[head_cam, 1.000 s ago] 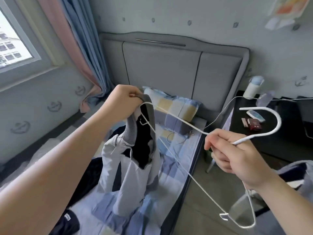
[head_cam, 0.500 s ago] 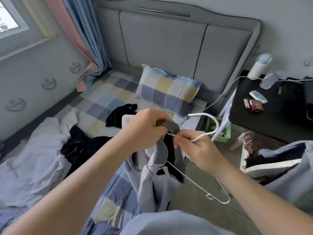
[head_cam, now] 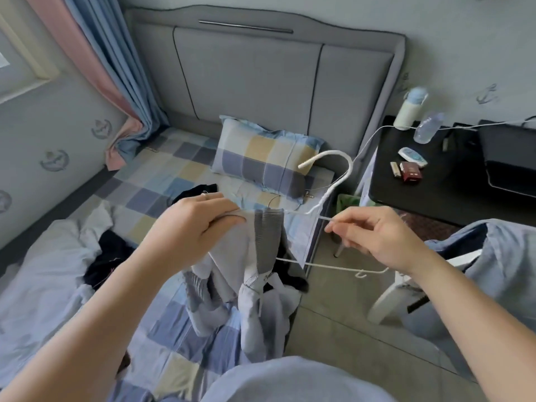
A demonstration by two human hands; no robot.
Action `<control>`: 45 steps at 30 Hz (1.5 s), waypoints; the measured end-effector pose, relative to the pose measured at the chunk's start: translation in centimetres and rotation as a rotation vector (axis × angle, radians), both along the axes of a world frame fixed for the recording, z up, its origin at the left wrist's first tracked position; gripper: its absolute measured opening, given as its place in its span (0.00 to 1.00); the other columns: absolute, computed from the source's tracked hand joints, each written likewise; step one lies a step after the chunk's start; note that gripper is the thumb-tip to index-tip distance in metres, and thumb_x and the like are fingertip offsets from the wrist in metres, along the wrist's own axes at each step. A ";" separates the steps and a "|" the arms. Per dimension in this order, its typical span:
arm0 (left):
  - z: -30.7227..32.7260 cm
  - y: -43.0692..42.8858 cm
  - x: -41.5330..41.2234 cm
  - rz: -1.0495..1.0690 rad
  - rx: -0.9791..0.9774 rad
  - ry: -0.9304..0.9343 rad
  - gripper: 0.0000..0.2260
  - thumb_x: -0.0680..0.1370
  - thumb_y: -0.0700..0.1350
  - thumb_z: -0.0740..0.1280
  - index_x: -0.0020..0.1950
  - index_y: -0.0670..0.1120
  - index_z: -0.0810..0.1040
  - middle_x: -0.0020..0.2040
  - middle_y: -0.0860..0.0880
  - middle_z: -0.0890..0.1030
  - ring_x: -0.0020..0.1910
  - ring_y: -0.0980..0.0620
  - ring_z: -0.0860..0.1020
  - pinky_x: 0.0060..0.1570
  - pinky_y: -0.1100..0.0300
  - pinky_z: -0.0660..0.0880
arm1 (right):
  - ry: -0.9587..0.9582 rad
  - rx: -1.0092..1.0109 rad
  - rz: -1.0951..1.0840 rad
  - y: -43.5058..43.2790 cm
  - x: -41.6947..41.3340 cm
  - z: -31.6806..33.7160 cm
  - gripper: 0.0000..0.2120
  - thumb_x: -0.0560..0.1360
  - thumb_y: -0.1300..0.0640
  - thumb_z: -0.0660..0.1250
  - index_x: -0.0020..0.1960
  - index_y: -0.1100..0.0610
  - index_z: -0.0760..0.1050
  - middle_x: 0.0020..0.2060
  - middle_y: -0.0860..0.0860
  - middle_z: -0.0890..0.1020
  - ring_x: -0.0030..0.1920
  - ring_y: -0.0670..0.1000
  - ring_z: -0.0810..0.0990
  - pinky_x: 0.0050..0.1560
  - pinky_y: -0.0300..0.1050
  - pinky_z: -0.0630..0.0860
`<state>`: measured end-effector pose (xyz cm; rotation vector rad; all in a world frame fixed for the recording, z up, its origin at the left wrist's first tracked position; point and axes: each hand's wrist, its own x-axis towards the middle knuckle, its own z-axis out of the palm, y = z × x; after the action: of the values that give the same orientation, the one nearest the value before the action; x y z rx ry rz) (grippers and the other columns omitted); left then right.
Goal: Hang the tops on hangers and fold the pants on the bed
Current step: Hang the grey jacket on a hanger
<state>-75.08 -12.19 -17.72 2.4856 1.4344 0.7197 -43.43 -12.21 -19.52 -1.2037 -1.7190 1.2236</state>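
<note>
A pale grey jacket (head_cam: 232, 256) with a darker ribbed collar (head_cam: 268, 239) hangs over the bed's right edge. My left hand (head_cam: 194, 224) grips its shoulder fabric just left of the collar. A white wire hanger (head_cam: 333, 187) has one arm inside the collar, its hook pointing up over the pillow. My right hand (head_cam: 377, 236) pinches the hanger's free arm, to the right of the jacket. Dark clothes (head_cam: 107, 256) and a white garment (head_cam: 43, 271) lie on the checked bed (head_cam: 162, 175) to the left.
A checked pillow (head_cam: 261, 158) leans at the grey headboard (head_cam: 261, 82). A black nightstand (head_cam: 435, 175) with bottles, small boxes and a white cable stands right of the bed. More clothing (head_cam: 499, 271) is piled over a white chair at the right. Tiled floor lies between.
My left hand shifted from the collar onto the jacket's shoulder. My right hand slid from the hanger's neck out to its free arm, and the two hands moved apart.
</note>
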 end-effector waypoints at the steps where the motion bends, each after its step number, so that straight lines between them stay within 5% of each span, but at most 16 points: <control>1: 0.1 -0.1 -0.3 0.016 0.002 -0.032 0.17 0.81 0.55 0.59 0.51 0.47 0.83 0.43 0.56 0.80 0.43 0.54 0.78 0.40 0.50 0.78 | 0.000 -0.010 -0.029 0.0 0.5 -0.2 0.09 0.73 0.52 0.69 0.45 0.56 0.85 0.26 0.49 0.74 0.26 0.46 0.67 0.28 0.34 0.64; 6: -0.2 -1.1 0.9 0.011 0.005 -0.056 0.18 0.82 0.54 0.57 0.52 0.47 0.84 0.42 0.56 0.80 0.43 0.54 0.79 0.42 0.51 0.78 | -0.029 0.059 -0.088 -0.4 1.0 -0.6 0.09 0.75 0.51 0.66 0.44 0.51 0.85 0.26 0.48 0.72 0.28 0.43 0.68 0.33 0.34 0.66; 11: -1.0 -1.8 3.3 -0.023 0.030 -0.133 0.17 0.82 0.51 0.58 0.48 0.42 0.81 0.39 0.52 0.79 0.39 0.49 0.78 0.39 0.49 0.76 | -0.076 0.085 0.006 -1.0 -0.6 0.2 0.08 0.76 0.48 0.67 0.43 0.45 0.85 0.27 0.56 0.72 0.30 0.58 0.66 0.34 0.41 0.65; 14: -0.8 -2.3 4.5 -0.035 0.063 -0.180 0.14 0.82 0.50 0.58 0.46 0.45 0.79 0.36 0.56 0.74 0.36 0.51 0.74 0.37 0.52 0.74 | -0.090 0.086 0.039 -1.6 -1.9 0.2 0.07 0.79 0.56 0.68 0.47 0.50 0.85 0.29 0.46 0.79 0.30 0.52 0.69 0.35 0.38 0.67; 17: -0.9 -2.2 4.7 -0.061 0.041 -0.167 0.13 0.82 0.50 0.59 0.44 0.47 0.78 0.35 0.55 0.75 0.36 0.51 0.74 0.37 0.51 0.74 | -0.104 0.087 0.015 -1.9 -1.8 0.1 0.08 0.77 0.50 0.68 0.49 0.50 0.86 0.35 0.57 0.82 0.33 0.61 0.73 0.36 0.51 0.70; 19: -1.1 -2.1 4.8 -0.066 -0.005 -0.175 0.12 0.82 0.48 0.61 0.39 0.56 0.74 0.33 0.57 0.72 0.35 0.55 0.73 0.36 0.52 0.73 | -0.154 0.104 -0.029 -1.9 -1.4 -0.5 0.07 0.77 0.51 0.68 0.50 0.49 0.85 0.38 0.51 0.83 0.39 0.55 0.79 0.44 0.50 0.74; 22: -1.5 -2.0 5.0 0.033 -0.027 -0.229 0.19 0.82 0.44 0.64 0.34 0.59 0.67 0.29 0.56 0.69 0.32 0.55 0.70 0.33 0.55 0.69 | -0.268 0.397 -0.214 -2.4 -1.4 -1.8 0.08 0.79 0.58 0.69 0.57 0.54 0.83 0.51 0.46 0.82 0.55 0.47 0.80 0.60 0.46 0.75; 25: -1.7 -1.9 5.1 0.128 -0.032 -0.335 0.15 0.82 0.42 0.65 0.35 0.45 0.70 0.28 0.52 0.68 0.30 0.52 0.67 0.32 0.60 0.66 | -0.257 0.700 -0.415 -3.9 -1.9 -3.3 0.08 0.77 0.65 0.67 0.55 0.62 0.81 0.51 0.52 0.80 0.54 0.50 0.80 0.57 0.47 0.76; 27: -1.6 -2.0 5.3 0.180 -0.059 -0.410 0.16 0.82 0.41 0.65 0.34 0.45 0.68 0.28 0.54 0.66 0.29 0.54 0.64 0.31 0.66 0.61 | -0.192 0.591 -0.326 -4.8 -3.1 -4.1 0.10 0.77 0.67 0.68 0.57 0.61 0.80 0.50 0.50 0.81 0.51 0.46 0.80 0.51 0.44 0.78; 32: -0.9 -2.4 6.4 0.232 -0.081 -0.501 0.15 0.82 0.42 0.65 0.35 0.46 0.73 0.26 0.55 0.67 0.28 0.56 0.66 0.30 0.68 0.62 | -0.186 0.100 -0.100 -4.1 -6.4 -5.9 0.22 0.78 0.56 0.69 0.71 0.47 0.71 0.64 0.41 0.77 0.66 0.41 0.73 0.67 0.43 0.70; 38: -0.9 -2.3 7.2 0.279 -0.128 -0.585 0.15 0.83 0.43 0.64 0.36 0.45 0.72 0.26 0.56 0.67 0.27 0.58 0.65 0.29 0.68 0.63 | -0.041 -0.023 -0.072 -2.9 -7.2 -6.4 0.02 0.75 0.60 0.69 0.48 0.56 0.78 0.46 0.50 0.84 0.51 0.52 0.82 0.59 0.60 0.77; 42: -1.1 -2.1 7.3 0.270 -0.145 -0.585 0.19 0.83 0.43 0.64 0.32 0.49 0.66 0.25 0.56 0.65 0.27 0.57 0.64 0.29 0.67 0.62 | 0.168 -0.115 -0.085 -2.6 -6.6 -6.9 0.08 0.72 0.65 0.70 0.47 0.61 0.71 0.43 0.62 0.82 0.45 0.56 0.82 0.55 0.67 0.76; 45: -1.3 -2.0 7.4 0.273 -0.156 -0.583 0.20 0.83 0.43 0.64 0.32 0.49 0.63 0.25 0.56 0.65 0.27 0.57 0.63 0.29 0.66 0.61 | 0.151 -0.160 -0.054 -2.2 -5.5 -7.3 0.07 0.74 0.65 0.71 0.50 0.59 0.75 0.46 0.58 0.85 0.47 0.59 0.84 0.56 0.63 0.78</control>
<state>-67.67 -14.15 -18.98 1.7647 1.5225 1.2048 -48.94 -14.38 -26.85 -1.2090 -1.4924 1.4035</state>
